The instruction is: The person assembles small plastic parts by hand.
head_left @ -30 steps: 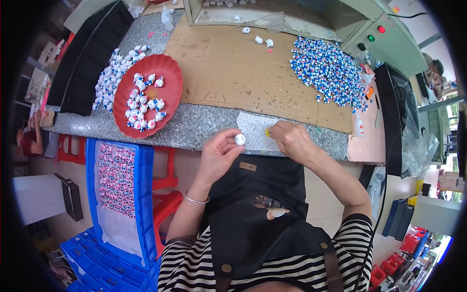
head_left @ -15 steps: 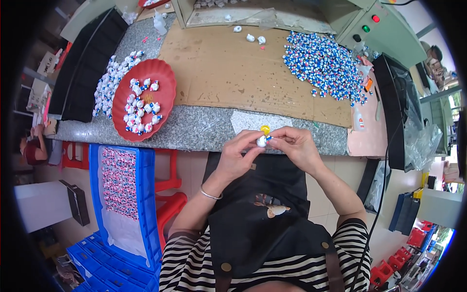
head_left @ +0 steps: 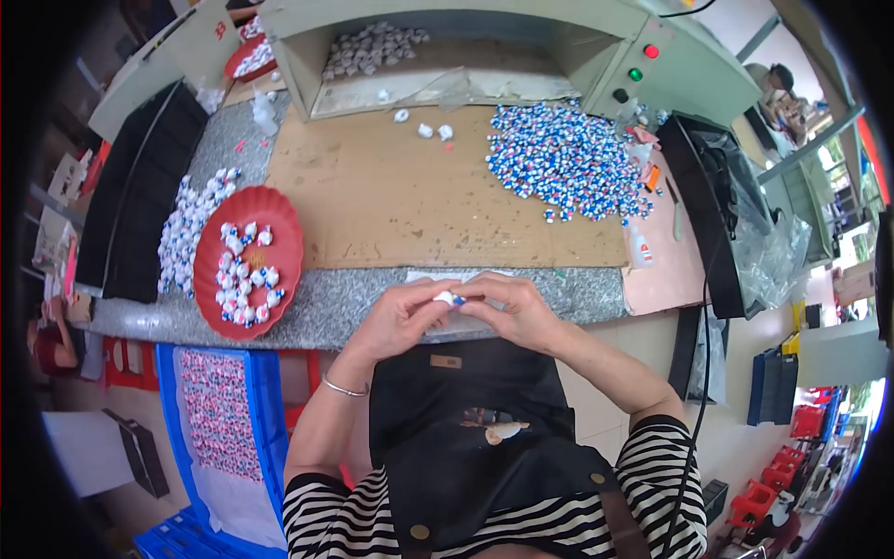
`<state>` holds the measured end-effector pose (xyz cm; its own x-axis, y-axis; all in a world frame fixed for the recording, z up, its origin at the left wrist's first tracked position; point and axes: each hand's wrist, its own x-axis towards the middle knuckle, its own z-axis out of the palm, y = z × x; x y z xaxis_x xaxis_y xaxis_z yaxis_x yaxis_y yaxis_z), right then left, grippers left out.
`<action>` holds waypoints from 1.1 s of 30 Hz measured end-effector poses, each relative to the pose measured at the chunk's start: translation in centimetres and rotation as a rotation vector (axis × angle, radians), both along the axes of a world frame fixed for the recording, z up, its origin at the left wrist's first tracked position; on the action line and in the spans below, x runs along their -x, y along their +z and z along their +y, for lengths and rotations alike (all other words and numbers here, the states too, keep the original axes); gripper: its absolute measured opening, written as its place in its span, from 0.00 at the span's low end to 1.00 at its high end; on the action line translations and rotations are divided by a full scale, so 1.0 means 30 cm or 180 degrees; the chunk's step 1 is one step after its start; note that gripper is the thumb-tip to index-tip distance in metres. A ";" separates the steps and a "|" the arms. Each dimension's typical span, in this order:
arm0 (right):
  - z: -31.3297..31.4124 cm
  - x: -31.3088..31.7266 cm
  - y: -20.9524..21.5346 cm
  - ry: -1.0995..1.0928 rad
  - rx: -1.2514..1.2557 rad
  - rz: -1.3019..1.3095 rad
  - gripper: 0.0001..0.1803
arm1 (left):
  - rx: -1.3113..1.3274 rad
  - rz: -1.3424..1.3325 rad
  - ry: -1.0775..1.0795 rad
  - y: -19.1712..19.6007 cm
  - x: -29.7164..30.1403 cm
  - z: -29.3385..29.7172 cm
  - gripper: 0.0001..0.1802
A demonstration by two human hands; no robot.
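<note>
At the near edge of the bench, both my hands meet in front of the dark apron. My left hand (head_left: pixel 399 315) is closed, pinching a small white rounded figurine piece (head_left: pixel 446 296) between thumb and fingers. Against its right side is a tiny blue part (head_left: pixel 459 301), which the fingertips of my right hand (head_left: pixel 510 304) pinch. Whether the two are fully joined is too small to tell. A white sheet (head_left: pixel 419 276) lies on the bench just beyond my fingers, partly covered by them.
To the left, a scalloped red tray (head_left: pixel 291 244) holds several white figurines, with more figurines (head_left: pixel 182 233) heaped behind it. A pile of small blue-and-white parts (head_left: pixel 568 154) lies on the cardboard (head_left: pixel 372 200). Black bins (head_left: pixel 140 200) flank the bench; a blue crate (head_left: pixel 265 410) stands below left.
The whole view has shifted, showing more of the far shelf. My hands remain together on the small piece. A yellow bit seen beyond my fingertips earlier no longer shows.
</note>
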<state>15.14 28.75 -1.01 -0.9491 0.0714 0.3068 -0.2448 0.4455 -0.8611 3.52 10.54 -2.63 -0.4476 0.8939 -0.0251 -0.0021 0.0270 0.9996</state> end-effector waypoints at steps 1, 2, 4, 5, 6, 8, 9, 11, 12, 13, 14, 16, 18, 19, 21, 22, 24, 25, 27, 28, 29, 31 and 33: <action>0.018 0.015 -0.001 -0.0075 0.0042 0.0023 0.11 | 0.0019 0.0149 0.0349 0.004 0.050 -0.002 0.15; 0.059 0.011 -0.022 -0.0465 -0.0230 0.0009 0.10 | 0.0023 0.0296 0.0721 0.005 0.114 -0.013 0.13; 0.201 0.005 -0.114 -0.1459 -0.1161 0.0339 0.09 | 0.0022 0.1512 0.1626 0.031 0.306 -0.080 0.10; 0.265 -0.005 -0.124 -0.1727 -0.1247 0.0173 0.07 | 0.0039 0.2422 0.2043 0.029 0.421 -0.131 0.09; 0.328 -0.012 -0.126 -0.2020 -0.1324 0.0009 0.06 | 0.0319 0.2840 0.2348 0.071 0.501 -0.168 0.11; 0.402 -0.001 -0.104 -0.2010 -0.1388 -0.0127 0.06 | 0.0875 0.3730 0.2713 0.057 0.693 -0.285 0.13; 0.425 0.014 -0.106 -0.1941 -0.1375 -0.0061 0.06 | 0.1328 0.3949 0.2736 0.034 0.784 -0.348 0.14; 0.466 0.038 -0.134 -0.1596 -0.2319 0.0066 0.09 | 0.2208 0.4407 0.2973 -0.001 0.849 -0.401 0.19; 0.477 0.053 -0.152 -0.1443 -0.2450 0.0062 0.08 | 0.2379 0.4671 0.3147 0.013 0.843 -0.365 0.20; 0.481 0.053 -0.165 -0.1460 -0.2589 -0.0077 0.06 | 0.2554 0.4933 0.3317 0.016 0.833 -0.307 0.21; 0.475 0.056 -0.163 -0.1490 -0.2723 -0.0224 0.05 | 0.1845 0.4699 0.3114 0.030 0.809 -0.225 0.18; 0.480 0.059 -0.165 -0.1437 -0.2608 -0.0415 0.03 | 0.0915 0.3826 0.2196 0.041 0.763 -0.030 0.10; 0.472 0.063 -0.127 -0.1328 -0.2411 -0.0563 0.05 | 0.0718 0.3050 0.1809 -0.010 0.672 0.185 0.07; 0.464 0.060 -0.113 -0.1330 -0.2405 -0.0555 0.05 | 0.0709 0.3112 0.1625 -0.005 0.628 0.284 0.09; 0.444 0.060 -0.090 -0.1208 -0.2191 -0.0447 0.08 | 0.0585 0.3538 0.1972 -0.124 0.643 0.432 0.13; 0.448 0.043 -0.109 -0.1175 -0.2128 -0.0434 0.10 | 0.1026 0.3244 0.1818 -0.109 0.640 0.500 0.15; 0.454 0.027 -0.123 -0.1183 -0.2071 -0.0328 0.10 | 0.1478 0.2918 0.1673 -0.108 0.642 0.563 0.17; 0.453 0.019 -0.124 -0.1196 -0.2015 -0.0225 0.09 | 0.1414 0.3014 0.1617 -0.125 0.641 0.576 0.18; 0.451 0.013 -0.110 -0.1259 -0.2293 -0.0526 0.08 | 0.1393 0.3049 0.1538 -0.156 0.622 0.570 0.19; 0.441 0.014 -0.101 -0.1313 -0.2432 -0.0718 0.08 | 0.0735 0.2262 0.1703 -0.171 0.618 0.550 0.19; 0.445 0.014 -0.104 -0.1298 -0.2360 -0.0556 0.08 | 0.0092 0.1459 0.1843 -0.190 0.599 0.532 0.18; 0.434 -0.014 -0.097 -0.1374 -0.2209 -0.0587 0.09 | -0.0274 0.0177 0.1626 -0.048 0.432 0.443 0.16; 0.436 -0.034 -0.118 -0.1317 -0.2189 -0.0577 0.09 | -0.1050 -0.1464 0.1093 -0.039 0.326 0.307 0.14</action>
<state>16.16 41.83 -4.56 -0.9263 0.2783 0.2542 0.1715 0.9118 -0.3732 -6.28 19.76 -3.80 -0.7176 0.6958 -0.0313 -0.3848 -0.3587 0.8505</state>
